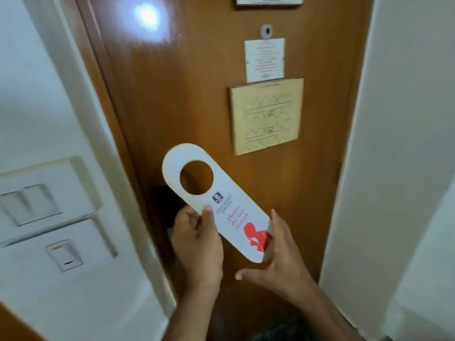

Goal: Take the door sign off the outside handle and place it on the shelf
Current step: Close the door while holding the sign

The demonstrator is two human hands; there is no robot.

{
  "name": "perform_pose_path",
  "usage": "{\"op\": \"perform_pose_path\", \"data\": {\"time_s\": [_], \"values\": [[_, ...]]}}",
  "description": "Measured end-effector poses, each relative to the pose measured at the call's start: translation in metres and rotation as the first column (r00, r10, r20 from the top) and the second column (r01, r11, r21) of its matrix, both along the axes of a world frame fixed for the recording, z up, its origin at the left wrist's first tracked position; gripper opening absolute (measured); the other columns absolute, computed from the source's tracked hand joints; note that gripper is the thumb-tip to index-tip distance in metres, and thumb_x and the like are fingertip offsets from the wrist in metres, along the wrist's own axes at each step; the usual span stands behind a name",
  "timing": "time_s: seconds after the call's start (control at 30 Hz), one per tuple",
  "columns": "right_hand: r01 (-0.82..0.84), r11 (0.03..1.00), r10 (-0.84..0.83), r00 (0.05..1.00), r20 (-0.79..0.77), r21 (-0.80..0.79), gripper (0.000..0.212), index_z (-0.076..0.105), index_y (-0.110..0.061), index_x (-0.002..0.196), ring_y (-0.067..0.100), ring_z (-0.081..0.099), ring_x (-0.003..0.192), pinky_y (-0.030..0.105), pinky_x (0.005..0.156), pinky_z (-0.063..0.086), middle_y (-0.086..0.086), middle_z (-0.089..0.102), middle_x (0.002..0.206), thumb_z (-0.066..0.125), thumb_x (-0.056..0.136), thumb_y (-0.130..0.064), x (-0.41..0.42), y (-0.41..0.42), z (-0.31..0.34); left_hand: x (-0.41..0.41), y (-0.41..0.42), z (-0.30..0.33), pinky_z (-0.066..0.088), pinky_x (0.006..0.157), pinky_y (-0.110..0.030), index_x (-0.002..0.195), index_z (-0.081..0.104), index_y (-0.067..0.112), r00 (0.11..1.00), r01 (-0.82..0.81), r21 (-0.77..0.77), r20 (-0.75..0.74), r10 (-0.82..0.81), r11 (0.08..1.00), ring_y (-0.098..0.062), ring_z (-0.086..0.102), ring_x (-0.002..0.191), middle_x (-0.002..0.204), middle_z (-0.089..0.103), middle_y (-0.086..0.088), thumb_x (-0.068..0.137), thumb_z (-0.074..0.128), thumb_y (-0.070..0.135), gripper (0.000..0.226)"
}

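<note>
Door sign (221, 203) in left hand (199, 244)

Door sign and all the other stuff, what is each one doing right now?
Door sign: off the handle, tilted, held in the air.
Left hand: gripping the sign's left edge.
Right hand: open, fingers touching the sign's lower end.
Door: seems shut.
Wall switches: position unclear.

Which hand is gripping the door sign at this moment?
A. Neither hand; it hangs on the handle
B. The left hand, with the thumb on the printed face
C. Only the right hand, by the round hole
B: the left hand pinches the door sign at its edge with the thumb on the printed face, while the right hand is spread open at the sign's lower end.
</note>
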State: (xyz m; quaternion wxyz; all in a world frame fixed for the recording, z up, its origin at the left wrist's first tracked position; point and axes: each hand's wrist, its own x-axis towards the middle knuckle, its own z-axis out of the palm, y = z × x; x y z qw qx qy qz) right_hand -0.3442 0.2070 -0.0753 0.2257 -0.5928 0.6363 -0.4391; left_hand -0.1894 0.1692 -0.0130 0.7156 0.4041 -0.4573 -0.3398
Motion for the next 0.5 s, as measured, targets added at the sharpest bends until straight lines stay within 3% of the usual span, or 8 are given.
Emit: {"op": "perform_pose_path", "data": {"time_s": [0.07, 0.1, 0.2, 0.27, 0.3, 0.33, 0.4, 0.5], "values": [[0.001, 1.000, -0.001, 0.999, -0.036, 0.002, 0.110, 0.016, -0.073, 0.126, -0.026, 0.040, 0.113, 0.002, 0.063, 0.046, -0.060, 0.024, 0.116, 0.096, 0.053, -0.057, -0.003, -0.003, 0.000, -0.008, 0.000, -0.011, 0.061, 0.062, -0.023, 0.092, 0.070, 0.043, 0.992, 0.122, 0.104, -0.056, -0.116, 0.987, -0.005, 0.078, 0.091, 0.098, 0.080, 0.018, 0.095, 0.071, 0.023, 0.021], [0.029, 1.000, -0.029, 0.999, -0.032, 0.002, 0.098, 0.023, -0.075, 0.119, -0.017, 0.049, 0.110, 0.004, 0.056, 0.047, -0.053, 0.034, 0.115, 0.096, 0.058, -0.051, -0.004, -0.006, 0.003, -0.006, -0.004, -0.015, 0.061, 0.063, -0.025, 0.089, 0.070, 0.045, 0.985, 0.158, 0.139, -0.091, -0.146, 0.978, -0.004, 0.078, 0.090, 0.096, 0.080, 0.018, 0.094, 0.072, 0.020, 0.026], [0.033, 0.999, -0.029, 0.991, -0.127, 0.027, 0.087, 0.033, -0.063, 0.120, 0.004, 0.061, 0.100, 0.015, 0.061, 0.055, -0.033, 0.046, 0.116, 0.094, 0.061, -0.046, -0.034, 0.001, 0.001, -0.008, -0.017, -0.032, 0.060, 0.061, -0.020, 0.094, 0.067, 0.042, 0.979, 0.198, 0.225, -0.087, -0.183, 0.954, -0.007, 0.078, 0.090, 0.098, 0.081, 0.008, 0.091, 0.075, 0.009, 0.034], [0.132, 0.988, -0.113, 0.974, -0.198, 0.084, 0.088, 0.033, -0.061, 0.119, 0.006, 0.062, 0.095, 0.015, 0.057, 0.052, -0.032, 0.046, 0.112, 0.095, 0.059, -0.047, -0.086, 0.034, -0.006, -0.029, -0.016, -0.042, 0.058, 0.060, -0.015, 0.128, 0.056, 0.031, 0.957, 0.244, 0.287, 0.085, -0.279, 0.926, -0.013, 0.076, 0.096, 0.116, 0.073, 0.009, 0.082, 0.083, 0.007, 0.058], [0.202, 0.971, -0.171, 0.960, -0.220, 0.129, 0.087, 0.033, -0.060, 0.118, 0.006, 0.062, 0.091, 0.014, 0.055, 0.052, -0.032, 0.046, 0.110, 0.095, 0.058, -0.048, -0.122, 0.062, -0.012, -0.052, -0.012, -0.051, 0.057, 0.062, -0.013, 0.149, 0.039, 0.027, 0.906, 0.298, 0.348, 0.190, -0.378, 0.889, -0.012, 0.071, 0.102, 0.127, 0.063, 0.010, 0.076, 0.089, 0.010, 0.090], [0.246, 0.957, -0.204, 0.947, -0.248, 0.152, 0.085, 0.035, -0.058, 0.117, 0.007, 0.062, 0.089, 0.015, 0.056, 0.051, -0.030, 0.048, 0.108, 0.094, 0.057, -0.048, -0.149, 0.083, -0.018, -0.065, -0.011, -0.059, 0.058, 0.067, -0.015, 0.158, 0.019, 0.030, 0.823, 0.336, 0.400, 0.317, -0.472, 0.853, -0.013, 0.065, 0.110, 0.137, 0.053, 0.009, 0.069, 0.094, 0.015, 0.118], [0.306, 0.929, -0.241, 0.927, -0.287, 0.210, 0.083, 0.036, -0.055, 0.117, 0.007, 0.060, 0.089, 0.017, 0.062, 0.050, -0.026, 0.051, 0.107, 0.090, 0.054, -0.052, -0.200, 0.131, -0.035, -0.102, -0.003, -0.068, 0.059, 0.091, -0.033, 0.160, -0.001, 0.039, 0.521, 0.396, 0.453, 0.606, -0.601, 0.799, -0.018, 0.051, 0.128, 0.157, 0.031, 0.009, 0.054, 0.100, 0.030, 0.146], [0.342, 0.894, -0.272, 0.928, -0.255, 0.289, 0.082, 0.037, -0.056, 0.114, 0.001, 0.057, 0.092, 0.017, 0.064, 0.045, -0.025, 0.050, 0.104, 0.088, 0.050, -0.052, -0.262, 0.184, -0.059, -0.172, 0.016, -0.084, 0.044, 0.112, -0.044, 0.160, -0.002, 0.040, 0.027, 0.467, 0.496, 0.819, -0.573, 0.732, -0.016, 0.035, 0.141, 0.161, 0.007, 0.027, 0.052, 0.097, 0.048, 0.146]]}}
